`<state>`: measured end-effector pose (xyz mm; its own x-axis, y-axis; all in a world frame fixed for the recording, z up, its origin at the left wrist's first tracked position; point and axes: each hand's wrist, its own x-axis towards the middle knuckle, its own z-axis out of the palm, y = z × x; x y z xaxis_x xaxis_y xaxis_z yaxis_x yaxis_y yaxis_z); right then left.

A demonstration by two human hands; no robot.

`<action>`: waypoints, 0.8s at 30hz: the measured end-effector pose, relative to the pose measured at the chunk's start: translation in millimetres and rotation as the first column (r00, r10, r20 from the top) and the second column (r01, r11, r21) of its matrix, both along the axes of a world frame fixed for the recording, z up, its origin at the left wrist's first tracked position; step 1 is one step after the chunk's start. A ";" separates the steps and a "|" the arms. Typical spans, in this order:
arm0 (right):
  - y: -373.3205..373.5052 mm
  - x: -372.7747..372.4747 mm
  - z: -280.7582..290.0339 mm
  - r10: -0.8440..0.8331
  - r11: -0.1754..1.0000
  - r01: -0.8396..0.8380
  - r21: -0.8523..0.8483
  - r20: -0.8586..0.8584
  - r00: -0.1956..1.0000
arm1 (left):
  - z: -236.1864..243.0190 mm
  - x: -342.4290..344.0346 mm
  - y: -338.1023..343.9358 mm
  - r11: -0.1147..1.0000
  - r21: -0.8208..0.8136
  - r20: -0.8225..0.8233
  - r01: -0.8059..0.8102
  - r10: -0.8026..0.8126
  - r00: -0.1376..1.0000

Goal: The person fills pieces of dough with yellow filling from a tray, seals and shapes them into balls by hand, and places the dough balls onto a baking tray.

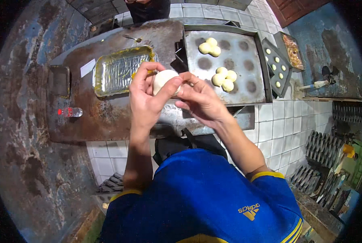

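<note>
A smooth, pale dough ball (pixel 165 79) is held up between my two hands, above the near side of the worn metal table (pixel 104 117). My left hand (pixel 146 91) wraps round its left side, thumb across the front. From the right, my right hand (pixel 199 97) presses its fingers and thumb against the dough; some fingertips are hidden behind it. Right of my hands lies a large baking tray (pixel 266 87) with dark round marks. On it sit two clusters of touching dough balls, one toward the back (pixel 209 47) and one nearer (pixel 224 79).
A foil-lined pan (pixel 96 81) with yellow smears stands left of my hands. Beyond it are a white paper (pixel 88 68), a small dark tin (pixel 59 81) and a red-capped bottle (pixel 69 112). Another tray of small dough balls (pixel 285 83) lies far right. A person (pixel 148 10) stands across the table.
</note>
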<state>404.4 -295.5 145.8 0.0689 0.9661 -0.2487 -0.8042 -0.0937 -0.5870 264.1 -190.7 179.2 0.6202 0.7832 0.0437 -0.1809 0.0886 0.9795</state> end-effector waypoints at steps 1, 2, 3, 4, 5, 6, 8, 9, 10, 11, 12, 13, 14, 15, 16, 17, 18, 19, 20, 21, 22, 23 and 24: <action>-3.2 -1.7 -14.0 -0.037 0.996 0.043 0.078 -0.074 0.997 | 2.3 10.3 -1.7 0.985 0.170 -0.076 -0.014 0.027 0.997; -6.6 -3.8 -20.6 -0.074 0.984 0.096 0.151 -0.148 0.986 | 1.8 23.1 -7.0 0.974 0.224 -0.089 0.004 0.017 0.996; -9.8 -4.8 -22.9 -0.137 0.974 0.159 0.164 -0.136 0.981 | 0.6 36.7 -14.5 0.993 0.110 0.014 0.043 -0.045 0.999; -11.3 -8.9 -20.7 -0.186 0.961 0.208 0.181 -0.132 0.974 | 2.4 46.6 -22.7 0.997 0.004 0.116 0.079 -0.079 0.990; -13.7 -10.6 -21.0 -0.245 0.944 0.265 0.195 -0.122 0.962 | 0.0 59.5 -28.7 0.990 -0.039 0.250 0.137 -0.123 0.960; -14.5 -6.7 -18.1 -0.359 0.911 0.363 0.197 -0.057 0.932 | 0.9 65.6 -32.0 0.990 -0.034 0.254 0.136 -0.123 0.959; -22.8 17.7 -10.3 -0.294 0.929 0.299 0.217 -0.056 0.954 | 6.9 69.7 -39.5 0.985 0.027 0.276 0.171 -0.171 0.946; -27.7 30.7 -6.1 -0.228 0.944 0.235 0.231 -0.054 0.972 | 9.5 69.4 -41.0 0.976 0.030 0.298 0.214 -0.213 0.930; -34.0 42.7 -0.8 -0.236 0.941 0.242 0.237 -0.054 0.970 | 12.0 68.9 -40.1 0.974 0.036 0.299 0.222 -0.222 0.928; -39.2 52.4 3.7 -0.111 0.971 0.127 0.201 -0.086 0.990 | 14.1 64.8 -37.2 0.952 0.002 0.312 0.305 -0.290 0.905; -41.7 58.5 7.8 0.014 0.985 0.007 0.171 -0.122 0.992 | 16.2 61.1 -33.4 0.922 -0.030 0.326 0.386 -0.356 0.876; -43.3 59.7 10.6 0.044 0.985 -0.014 0.172 -0.172 0.984 | 18.1 59.1 -28.9 0.917 -0.010 0.256 0.399 -0.383 0.887; -44.6 62.9 14.2 0.046 0.983 -0.014 0.181 -0.174 0.984 | 20.1 62.7 -27.8 0.917 -0.003 0.251 0.399 -0.386 0.888; -46.5 67.1 17.9 0.103 0.979 -0.063 0.192 -0.209 0.972 | 23.9 67.6 -26.5 0.934 0.052 0.193 0.353 -0.357 0.914; -48.1 70.0 19.6 0.160 0.973 -0.112 0.203 -0.242 0.957 | 26.8 73.6 -26.1 0.939 0.099 0.187 0.328 -0.342 0.921; -48.1 70.0 19.2 0.157 0.973 -0.107 0.206 -0.246 0.956 | 29.7 79.5 -25.7 0.942 0.145 0.182 0.302 -0.325 0.928; -48.5 69.7 18.2 0.158 0.971 -0.106 0.213 -0.245 0.957 | 30.0 85.6 -26.3 0.941 0.152 0.180 0.303 -0.328 0.927; -49.4 69.7 17.3 0.136 0.970 -0.094 0.224 -0.181 0.974 | 29.4 92.5 -27.7 0.926 0.136 0.265 0.352 -0.376 0.888; -48.4 68.9 20.5 0.113 0.969 -0.083 0.234 -0.117 0.987 | 32.8 101.8 -30.1 0.908 0.121 0.348 0.400 -0.416 0.840; -51.5 67.0 30.2 -0.012 0.980 0.008 0.201 0.019 1.000 | 41.5 106.9 -43.9 0.923 0.009 0.368 0.386 -0.362 0.856; -53.4 65.2 23.6 -0.210 0.947 0.136 0.291 0.239 0.948 | 37.2 114.1 -45.0 0.903 0.138 0.388 0.407 -0.428 0.816; -54.1 63.5 16.9 -0.413 0.892 0.261 0.369 0.435 0.800 | 36.6 116.3 -52.1 0.914 0.118 0.373 0.388 -0.403 0.836; -54.7 65.7 11.1 -0.484 0.859 0.296 0.417 0.475 0.735 | 37.9 119.3 -60.3 0.925 0.097 0.356 0.367 -0.377 0.855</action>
